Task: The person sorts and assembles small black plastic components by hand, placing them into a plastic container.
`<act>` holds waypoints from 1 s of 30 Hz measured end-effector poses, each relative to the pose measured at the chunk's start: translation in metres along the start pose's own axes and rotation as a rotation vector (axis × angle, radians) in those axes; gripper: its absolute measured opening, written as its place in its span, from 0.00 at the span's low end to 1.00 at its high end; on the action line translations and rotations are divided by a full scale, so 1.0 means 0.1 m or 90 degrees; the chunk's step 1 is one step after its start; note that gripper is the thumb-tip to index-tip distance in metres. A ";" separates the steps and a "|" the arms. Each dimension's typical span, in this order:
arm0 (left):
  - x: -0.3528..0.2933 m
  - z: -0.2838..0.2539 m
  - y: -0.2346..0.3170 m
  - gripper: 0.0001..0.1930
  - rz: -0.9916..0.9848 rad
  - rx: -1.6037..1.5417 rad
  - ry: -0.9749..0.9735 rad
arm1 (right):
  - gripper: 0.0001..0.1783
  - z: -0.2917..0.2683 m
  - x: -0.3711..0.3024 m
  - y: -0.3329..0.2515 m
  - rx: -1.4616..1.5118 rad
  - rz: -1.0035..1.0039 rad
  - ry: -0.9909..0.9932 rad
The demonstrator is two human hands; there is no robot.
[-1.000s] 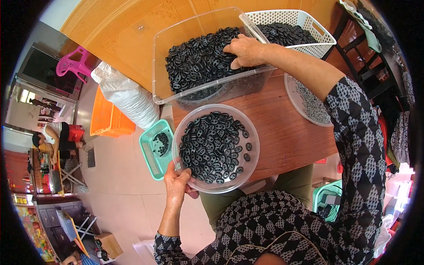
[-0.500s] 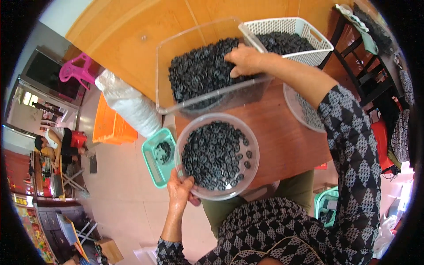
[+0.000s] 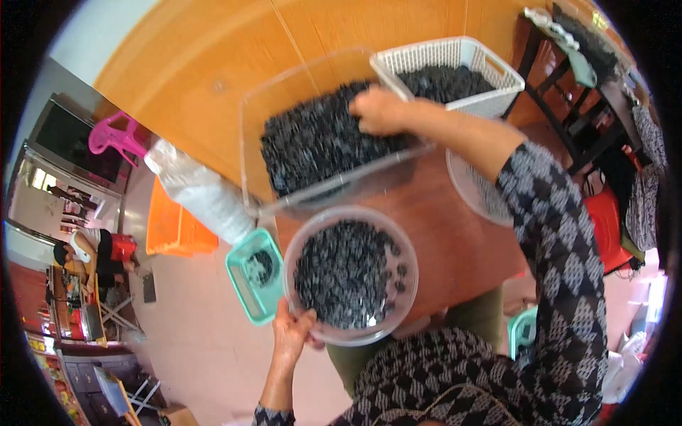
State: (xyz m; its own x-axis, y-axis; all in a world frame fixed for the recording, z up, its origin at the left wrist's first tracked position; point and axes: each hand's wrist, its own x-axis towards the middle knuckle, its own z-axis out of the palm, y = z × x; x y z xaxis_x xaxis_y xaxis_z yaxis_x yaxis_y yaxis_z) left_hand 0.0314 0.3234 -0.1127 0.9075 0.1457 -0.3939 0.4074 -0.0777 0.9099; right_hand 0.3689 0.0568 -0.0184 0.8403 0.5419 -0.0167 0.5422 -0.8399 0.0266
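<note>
My left hand (image 3: pixel 293 328) grips the near left rim of a round, clear plastic tub (image 3: pixel 408 298), thumb over the edge. Inside it lie many small black oval pieces (image 3: pixel 341 273), with a few loose ones on the right side. My right hand (image 3: pixel 380 111) is at the right part of a large clear plastic bin (image 3: pixel 249 170), over a heap of similar black pieces (image 3: pixel 312 142). Its fingers are blurred and point down at the heap, so what they hold, if anything, is hidden.
A white perforated basket (image 3: pixel 506 78) with more black pieces adjoins the bin. Under my right forearm sits a round container (image 3: pixel 469 181) of grey bits on the brown table (image 3: pixel 455 248). Left are a green basket (image 3: pixel 266 302), an orange crate (image 3: pixel 174 224) and a white sack (image 3: pixel 192 188).
The whole view has shifted, so most things sit slightly lower in it. My right hand has moved a little left over the heap, its fingers drawn in; my left hand keeps the tub.
</note>
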 end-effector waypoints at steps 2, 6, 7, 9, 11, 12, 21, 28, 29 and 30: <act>0.03 0.04 0.11 0.25 0.010 -0.019 -0.057 | 0.13 -0.14 -0.14 0.03 0.006 -0.057 0.147; -0.02 0.18 0.03 0.23 -0.013 -0.052 -0.043 | 0.13 -0.36 -0.63 -0.25 0.158 -0.107 0.399; -0.07 0.21 0.03 0.23 -0.001 -0.082 -0.038 | 0.13 -0.35 -0.78 -0.33 0.166 -0.113 0.396; -0.13 0.26 -0.04 0.23 0.020 -0.128 -0.038 | 0.08 -0.30 -1.17 -0.40 0.269 -0.187 0.522; -0.24 0.29 -0.13 0.24 0.057 -0.145 -0.007 | 0.06 -0.19 -1.52 -0.42 0.289 -0.188 0.525; -0.29 0.30 -0.16 0.25 0.095 -0.163 0.023 | 0.06 -0.16 -1.71 -0.44 0.287 -0.187 0.530; -0.43 0.57 -0.13 0.24 0.127 -0.239 0.038 | 0.09 0.24 -2.53 -0.52 0.602 0.079 0.348; -0.46 0.66 -0.16 0.25 0.137 -0.271 0.080 | 0.16 0.32 -2.72 -0.77 0.743 0.116 0.179; -0.45 0.70 -0.15 0.27 0.149 -0.298 0.059 | 0.16 0.35 -2.73 -0.82 0.715 0.072 0.181; -0.51 0.75 -0.11 0.27 0.150 -0.297 0.059 | 0.16 0.34 -2.75 -0.86 0.715 0.072 0.182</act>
State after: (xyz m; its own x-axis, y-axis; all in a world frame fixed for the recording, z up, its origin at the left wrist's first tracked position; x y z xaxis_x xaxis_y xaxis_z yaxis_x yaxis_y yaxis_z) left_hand -0.0116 0.2429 -0.1126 0.9474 0.2660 -0.1780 0.0855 0.3255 0.9417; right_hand 0.0905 -0.0209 -0.0501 0.9306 0.3298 0.1590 0.2799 -0.3608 -0.8897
